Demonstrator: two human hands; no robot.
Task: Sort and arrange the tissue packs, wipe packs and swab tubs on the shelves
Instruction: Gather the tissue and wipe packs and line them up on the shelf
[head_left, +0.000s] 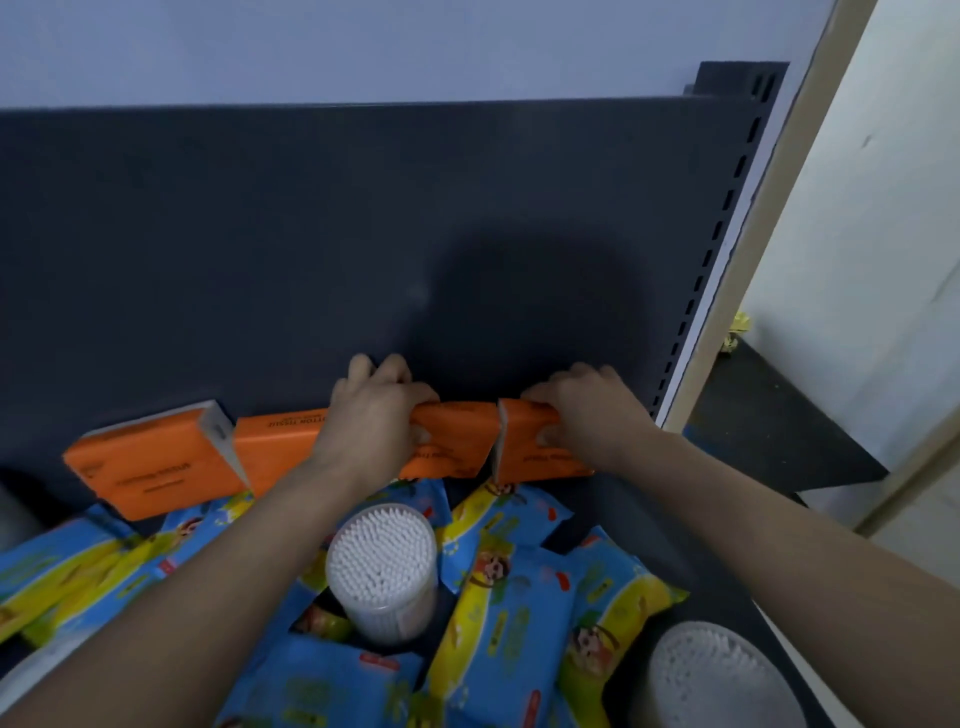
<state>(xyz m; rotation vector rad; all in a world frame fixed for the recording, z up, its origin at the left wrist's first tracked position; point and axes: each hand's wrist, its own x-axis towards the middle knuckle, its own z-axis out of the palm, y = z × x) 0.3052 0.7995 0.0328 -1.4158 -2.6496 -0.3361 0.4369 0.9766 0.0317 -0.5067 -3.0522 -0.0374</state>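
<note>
Three orange tissue packs in a row at the foot of the shelf's dark back panel (311, 234), long axes running left to right along it. The left hand (371, 410) clamps the middle tissue pack (457, 436), fingers over its rear edge, thumb on the front face. The right hand (587, 415) grips the right tissue pack (524, 441) likewise. The left tissue pack (150, 462) lies free, skewed, its white end facing right (print on all three reads inverted). In front lies a loose heap of blue-and-yellow wipe packs (509, 587). An upright swab tub (382, 566) stands between the forearms; a second swab tub (711, 675) sits at the lower right.
</note>
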